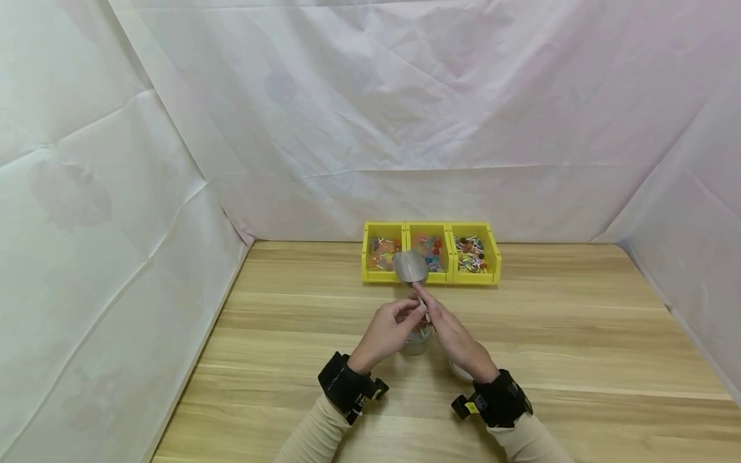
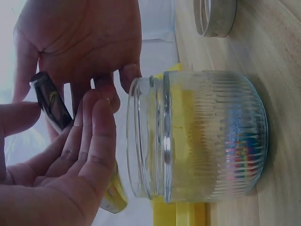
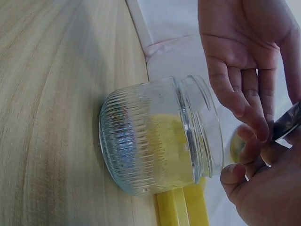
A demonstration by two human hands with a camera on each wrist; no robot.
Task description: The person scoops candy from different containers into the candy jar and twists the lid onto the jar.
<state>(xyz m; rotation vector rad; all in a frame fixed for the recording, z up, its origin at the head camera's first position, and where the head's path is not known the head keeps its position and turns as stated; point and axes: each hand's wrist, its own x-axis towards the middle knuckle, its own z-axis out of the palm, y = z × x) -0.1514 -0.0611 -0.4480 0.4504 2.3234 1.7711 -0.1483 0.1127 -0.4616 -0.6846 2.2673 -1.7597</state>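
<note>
A metal scoop (image 1: 411,267) hangs above a ribbed glass jar (image 1: 415,344), its bowl pointing toward the yellow bins. My left hand (image 1: 386,329) pinches the scoop's handle (image 2: 54,103) between thumb and fingers. From the other side, my right hand (image 1: 457,337) lies along the handle with its fingers extended, seeming to touch it; the thumb's contact is hidden. The open jar (image 3: 141,136) stands upright below both hands, with colourful small pieces showing near its bottom.
Three joined yellow bins (image 1: 431,278) stand by the back curtain, filled with small colourful pieces, some like tiny lollipops. A pale round lid (image 2: 216,19) lies right of the jar, partly under my right wrist. White cloth (image 1: 405,96) walls surround the wooden table (image 1: 289,308).
</note>
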